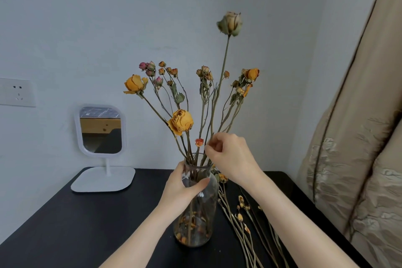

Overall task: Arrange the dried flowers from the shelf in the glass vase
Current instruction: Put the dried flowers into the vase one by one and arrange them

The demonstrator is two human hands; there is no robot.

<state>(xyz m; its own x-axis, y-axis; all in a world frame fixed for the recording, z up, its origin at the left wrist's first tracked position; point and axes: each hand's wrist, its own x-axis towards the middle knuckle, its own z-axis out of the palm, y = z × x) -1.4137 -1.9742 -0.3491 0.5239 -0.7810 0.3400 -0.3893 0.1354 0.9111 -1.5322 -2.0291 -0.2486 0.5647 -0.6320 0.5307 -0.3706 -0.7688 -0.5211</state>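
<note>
- Some loose stems (243, 230) lie on the table (87, 224), pointing front to back, just right of the vase (195, 224).
- Left hand (185, 185) wraps its fingers round the vase neck.
- Right hand (230, 156), nearer the loose stems, pinches the flowers (180, 122) low down, just above the vase mouth.
- Flowers stand up in the vase and fan out.
</note>
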